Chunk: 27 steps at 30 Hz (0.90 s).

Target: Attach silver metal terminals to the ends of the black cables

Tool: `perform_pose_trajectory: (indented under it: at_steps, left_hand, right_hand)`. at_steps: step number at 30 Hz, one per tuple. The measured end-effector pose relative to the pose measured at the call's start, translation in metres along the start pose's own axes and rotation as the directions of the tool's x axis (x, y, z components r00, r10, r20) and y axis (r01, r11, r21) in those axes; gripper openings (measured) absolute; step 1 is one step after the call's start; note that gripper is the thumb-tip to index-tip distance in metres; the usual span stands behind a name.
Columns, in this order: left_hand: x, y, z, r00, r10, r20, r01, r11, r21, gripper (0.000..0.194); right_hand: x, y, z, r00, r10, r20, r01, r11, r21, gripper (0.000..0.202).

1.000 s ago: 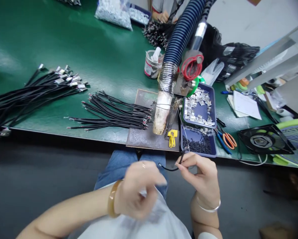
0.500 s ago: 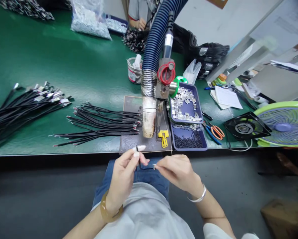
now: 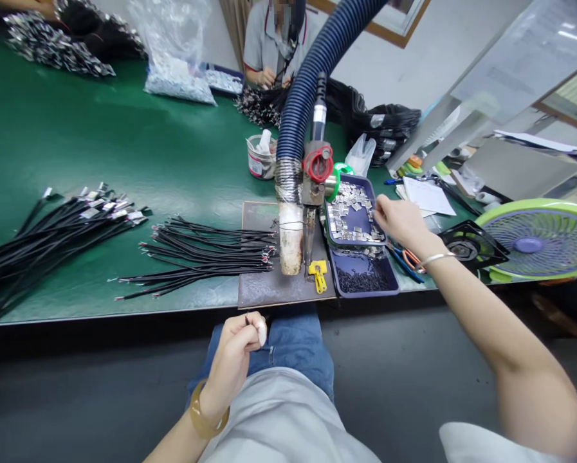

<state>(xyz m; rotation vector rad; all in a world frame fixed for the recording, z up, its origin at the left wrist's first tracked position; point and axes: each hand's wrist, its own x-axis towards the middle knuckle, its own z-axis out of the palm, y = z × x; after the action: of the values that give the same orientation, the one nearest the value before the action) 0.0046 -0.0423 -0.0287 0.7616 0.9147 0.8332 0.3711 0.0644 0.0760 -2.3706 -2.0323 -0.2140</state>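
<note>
My left hand (image 3: 235, 347) is closed in front of the table edge, above my lap. A short dark bit of a black cable shows at its fingers; the rest is hidden by the hand. White covers sit on fingertips there. At the right rim of the upper blue tray (image 3: 356, 243), which holds small silver metal connectors (image 3: 343, 215), is my right hand (image 3: 401, 222). Its fingers are curled together, and whatever is between them is hidden. Just below, a second blue tray (image 3: 395, 289) holds small black pieces (image 3: 363, 280).
A blue ridged hose (image 3: 300, 103) with a white nozzle hangs beside a clamped iron-like tool (image 3: 310, 238). Black cables (image 3: 211, 247) lie left, a yellow clip (image 3: 318, 276) in front. Pliers (image 3: 406, 260) and fans (image 3: 529, 244) stand right. Another person (image 3: 273, 51) works opposite.
My right hand has left the cable at my left hand and moved up and right to the connector tray. My left hand has drawn slightly down and left, its fingers more closed.
</note>
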Motion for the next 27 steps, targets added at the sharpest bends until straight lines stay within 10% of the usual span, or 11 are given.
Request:
perform_pose_trajectory:
  at_steps: [6, 13, 20, 27]
  left_hand:
    - [-0.01, -0.011, 0.003, 0.993, -0.044, 0.109, 0.055, 0.993, -0.101, 0.02]
    - [-0.008, -0.001, 0.006, 0.998, 0.021, 0.065, -0.025, 0.998, 0.054, 0.035]
    - [0.012, 0.023, 0.012, 0.984, 0.174, 0.023, -0.176, 0.977, 0.119, 0.026]
    - [0.027, 0.024, 0.031, 0.983, 0.179, 0.047, -0.181, 0.982, 0.047, 0.02]
  right_hand:
    - [0.057, -0.008, 0.021, 0.998, 0.034, 0.049, -0.043, 0.979, 0.198, 0.01]
    - [0.063, -0.011, 0.028, 0.976, 0.071, 0.207, -0.149, 0.908, 0.392, 0.026]
    - [0.02, -0.013, 0.02, 0.99, 0.133, -0.05, -0.104, 0.916, 0.388, 0.013]
    - [-0.089, -0.06, 0.008, 0.924, 0.084, -0.374, 0.173, 0.779, 0.602, 0.012]
